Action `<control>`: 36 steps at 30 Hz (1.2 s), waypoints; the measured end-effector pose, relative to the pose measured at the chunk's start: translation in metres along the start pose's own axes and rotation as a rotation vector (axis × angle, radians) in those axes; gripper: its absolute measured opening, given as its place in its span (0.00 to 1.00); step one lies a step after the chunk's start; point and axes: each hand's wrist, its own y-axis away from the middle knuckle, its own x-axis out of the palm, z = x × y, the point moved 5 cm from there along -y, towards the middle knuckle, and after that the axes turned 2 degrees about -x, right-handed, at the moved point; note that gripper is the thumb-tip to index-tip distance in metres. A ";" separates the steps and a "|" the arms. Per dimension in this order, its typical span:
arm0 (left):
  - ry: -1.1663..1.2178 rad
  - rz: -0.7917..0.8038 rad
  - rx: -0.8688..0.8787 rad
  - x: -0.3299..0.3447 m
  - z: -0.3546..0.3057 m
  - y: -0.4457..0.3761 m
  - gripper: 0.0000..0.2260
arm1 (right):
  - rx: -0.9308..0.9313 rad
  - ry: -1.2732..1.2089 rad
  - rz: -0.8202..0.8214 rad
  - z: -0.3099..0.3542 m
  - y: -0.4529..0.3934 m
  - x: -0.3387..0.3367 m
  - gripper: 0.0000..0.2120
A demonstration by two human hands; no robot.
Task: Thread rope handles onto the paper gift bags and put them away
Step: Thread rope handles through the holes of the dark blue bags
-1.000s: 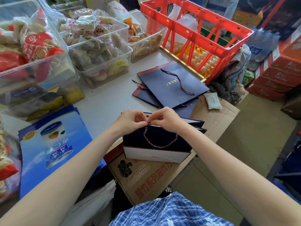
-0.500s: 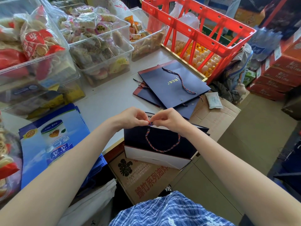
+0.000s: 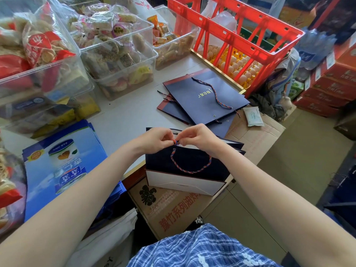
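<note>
Navy paper is filling the middle of the view: a gift bag (image 3: 185, 166) is standing propped against the near edge of the table (image 3: 123, 114), its white bottom fold resting on a cardboard box (image 3: 173, 211) below. A twisted red-and-blue rope handle (image 3: 190, 166) is already hanging in a loop across the bag's near face. At the top rim, the left hand (image 3: 156, 140) and the right hand (image 3: 198, 138) are meeting, both pinching a short bit of the same rope (image 3: 175, 142) between thumb and fingertips. The fingers of each are curling tightly around that end, so neither is free.

Judging by this, the person is working the rope end at the bag's mouth, probably knotting it or feeding it through a hole for the second handle; the hole itself is hidden behind the fingers, so which one I cannot tell. The next move is likely calling for a firm pull to seat the end, while keeping the thin paper rim from creasing or tearing.

Farther off on the table, a few more navy bags (image 3: 204, 97) are lying flat in a loose stack, the top one with its rope across it. These look like finished ones waiting to be put away. Clear bins of snacks (image 3: 119, 54) are sitting at the far left, and a red crate (image 3: 237, 33) is standing at the far right.
</note>
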 end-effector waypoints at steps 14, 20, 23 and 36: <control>0.065 -0.059 0.038 -0.002 0.001 0.001 0.01 | 0.051 -0.053 0.060 0.000 -0.001 0.001 0.09; 0.071 -0.273 -0.001 -0.001 0.004 -0.002 0.05 | 0.022 0.106 -0.034 0.002 0.001 -0.001 0.12; -0.036 -0.564 0.064 -0.003 0.002 0.010 0.07 | 0.030 0.085 -0.112 -0.004 -0.002 -0.001 0.05; -0.151 -0.548 -0.242 0.023 0.004 0.007 0.14 | -0.005 0.047 -0.197 -0.004 -0.011 -0.002 0.04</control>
